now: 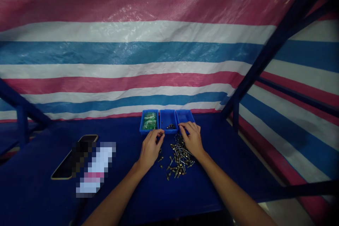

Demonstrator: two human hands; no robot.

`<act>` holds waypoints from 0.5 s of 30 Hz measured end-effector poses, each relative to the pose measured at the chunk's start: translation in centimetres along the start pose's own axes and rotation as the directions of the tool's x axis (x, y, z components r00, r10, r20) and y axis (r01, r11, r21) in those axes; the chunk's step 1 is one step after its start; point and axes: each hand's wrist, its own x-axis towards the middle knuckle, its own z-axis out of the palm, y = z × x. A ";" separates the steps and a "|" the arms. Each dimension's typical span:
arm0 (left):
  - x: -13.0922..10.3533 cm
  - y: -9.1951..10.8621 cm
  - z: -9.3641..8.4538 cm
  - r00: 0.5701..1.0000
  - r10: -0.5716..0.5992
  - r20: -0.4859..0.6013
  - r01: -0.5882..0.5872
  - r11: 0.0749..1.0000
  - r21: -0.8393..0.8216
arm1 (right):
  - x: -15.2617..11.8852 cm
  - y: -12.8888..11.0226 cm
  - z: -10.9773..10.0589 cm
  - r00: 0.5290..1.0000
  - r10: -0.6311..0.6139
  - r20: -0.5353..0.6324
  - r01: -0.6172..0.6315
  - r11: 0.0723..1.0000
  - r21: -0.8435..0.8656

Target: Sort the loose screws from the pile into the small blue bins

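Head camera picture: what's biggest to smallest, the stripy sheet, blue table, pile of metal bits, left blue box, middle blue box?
1. Stripy sheet
2. Blue table
3. Pile of metal bits
4. Left blue box and middle blue box: too alike to rank

The lone head view looks forward and slightly down, across the blue tabletop (127,190) from above.

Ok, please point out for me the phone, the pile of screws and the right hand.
Phone (62,166): head view, dark screen.
Pile of screws (181,156): head view, middle.
Right hand (192,139): head view, back of hand.
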 end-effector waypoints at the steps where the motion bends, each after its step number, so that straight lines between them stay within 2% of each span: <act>1: 0.0 -0.1 0.0 1.000 0.002 -0.004 -0.002 1.000 -0.004 | 0.0 0.0 0.0 1.000 0.000 -0.001 0.000 1.000 0.003; 8: 0.5 0.3 -0.5 1.000 0.017 -0.008 -0.017 1.000 0.020 | -0.1 0.0 0.2 1.000 -0.007 -0.002 0.007 1.000 -0.001; 15: 0.3 0.7 -0.5 1.000 -0.023 -0.018 0.023 1.000 -0.002 | 0.0 0.1 0.4 1.000 -0.014 -0.012 0.014 1.000 0.003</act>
